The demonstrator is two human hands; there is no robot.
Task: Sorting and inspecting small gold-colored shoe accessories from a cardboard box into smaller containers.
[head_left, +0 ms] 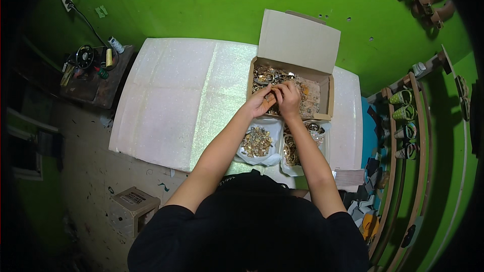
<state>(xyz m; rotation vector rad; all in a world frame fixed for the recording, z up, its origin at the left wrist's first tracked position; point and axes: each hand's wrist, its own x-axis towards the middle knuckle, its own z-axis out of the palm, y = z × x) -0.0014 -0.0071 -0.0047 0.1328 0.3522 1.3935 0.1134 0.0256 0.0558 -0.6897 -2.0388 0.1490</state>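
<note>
We read the place as a small workshop, apparently for footwear. Far left, we note thread spools [109, 57] on a dark worktable [98, 93], beside a black wheel [84, 56], possibly a sewing machine's. Right: sandals [403, 113] on a wooden rack [418, 171]; coloured offcuts [360, 206] heaped near right. On the white-covered table [161, 95] we see small metallic fittings [257, 142] in bulk.

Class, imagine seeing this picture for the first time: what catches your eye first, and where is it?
The bright green wall behind the pale, shimmering table strikes first. Toward the table's right, an open cardboard box holds a jumble of small shiny pieces, the left hand and right hand meeting over it. Nearer the person, a gold-and-silver heap sits in white plastic.
</note>
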